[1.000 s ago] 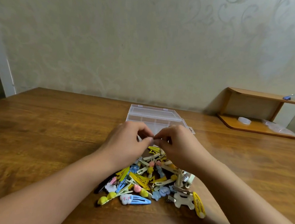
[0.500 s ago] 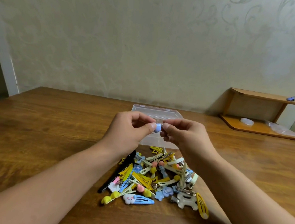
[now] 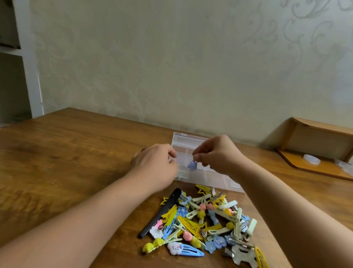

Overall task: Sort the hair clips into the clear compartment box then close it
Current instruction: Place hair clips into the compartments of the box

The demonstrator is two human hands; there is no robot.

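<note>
right hand (image 3: 218, 156) pinching blue clip (image 3: 191, 164) over clear box (image 3: 220, 179), left hand (image 3: 156, 164) loosely curled, grip unclear

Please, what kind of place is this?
Probably a room in a home: a brown wooden table stands against a pale wall with swirl-patterned wallpaper, and a small wooden corner shelf sits on it.

blue clip (image 3: 191, 164), brown table (image 3: 64, 156)
</note>
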